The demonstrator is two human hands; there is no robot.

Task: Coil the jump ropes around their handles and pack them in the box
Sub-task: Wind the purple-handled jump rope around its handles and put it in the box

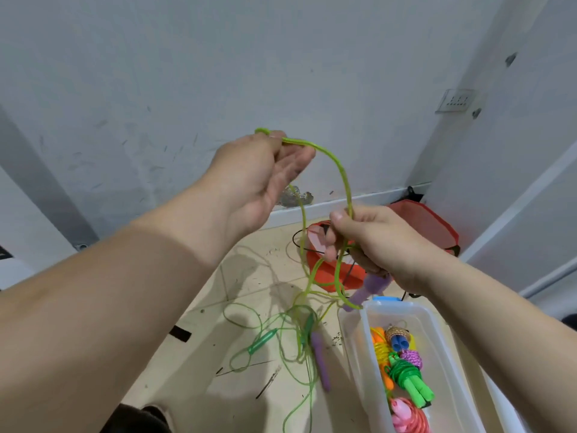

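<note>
Above the box (402,305) rim, right hand (384,242) grips green rope (342,179).

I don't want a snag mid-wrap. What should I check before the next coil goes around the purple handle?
1. Left hand pinches the green rope: ok.
2. Right hand grips the purple handle: ok.
3. Second purple handle held with the first: not ok, it lies on the floor.
4. Slack free of the green-handled rope: cannot tell, they overlap on the floor.
5. Box open, with room at its far end: ok.
</note>
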